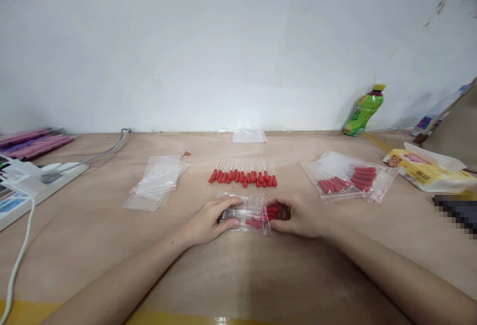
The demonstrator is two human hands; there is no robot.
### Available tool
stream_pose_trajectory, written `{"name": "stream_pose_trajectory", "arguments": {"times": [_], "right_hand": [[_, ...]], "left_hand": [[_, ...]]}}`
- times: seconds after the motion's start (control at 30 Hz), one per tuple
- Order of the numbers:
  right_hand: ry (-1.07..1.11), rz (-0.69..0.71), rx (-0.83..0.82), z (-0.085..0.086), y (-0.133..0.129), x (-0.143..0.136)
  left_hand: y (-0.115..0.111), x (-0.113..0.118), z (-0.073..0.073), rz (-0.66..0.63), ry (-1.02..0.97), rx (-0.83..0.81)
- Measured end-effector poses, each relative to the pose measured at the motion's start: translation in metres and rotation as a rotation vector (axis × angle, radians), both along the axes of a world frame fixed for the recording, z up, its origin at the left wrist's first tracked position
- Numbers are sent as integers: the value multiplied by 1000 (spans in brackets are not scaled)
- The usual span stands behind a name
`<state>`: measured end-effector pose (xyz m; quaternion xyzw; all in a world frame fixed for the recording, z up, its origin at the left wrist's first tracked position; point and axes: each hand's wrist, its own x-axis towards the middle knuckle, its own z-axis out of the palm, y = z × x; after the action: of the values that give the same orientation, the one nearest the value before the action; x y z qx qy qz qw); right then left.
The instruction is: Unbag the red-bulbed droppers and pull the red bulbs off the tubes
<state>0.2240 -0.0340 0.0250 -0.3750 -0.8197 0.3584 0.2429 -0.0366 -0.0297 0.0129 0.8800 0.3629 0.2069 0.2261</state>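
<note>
Pinching a clear bag [242, 213], the left hand [208, 219] faces the right hand [302, 217], gripping red-bulbed droppers [273, 211]; right, yellow packet [425, 180], lettering unreadable.

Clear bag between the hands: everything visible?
The clear bag looks like thin, wrinkled plastic, with reddish lines along its right-hand edge. Slim pieces with red ends show through it. It extends sideways, nearer the wearer than the loose row of red-ended pieces. The left hand grips its left end; the right hand is at its right edge.
</note>
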Motion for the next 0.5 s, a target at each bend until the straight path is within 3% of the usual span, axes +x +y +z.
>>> {"name": "stream_pose_trajectory", "arguments": {"times": [0.1, 0.33, 0.5], "right_hand": [[-36, 22, 76, 2, 0, 4], [4, -95, -66, -15, 14, 20], [-87, -1, 72, -10, 15, 27]], "left_hand": [[0, 0, 0, -2, 1, -2], [0, -2, -1, 14, 3, 12], [-1, -2, -1, 28, 9, 17]]}}
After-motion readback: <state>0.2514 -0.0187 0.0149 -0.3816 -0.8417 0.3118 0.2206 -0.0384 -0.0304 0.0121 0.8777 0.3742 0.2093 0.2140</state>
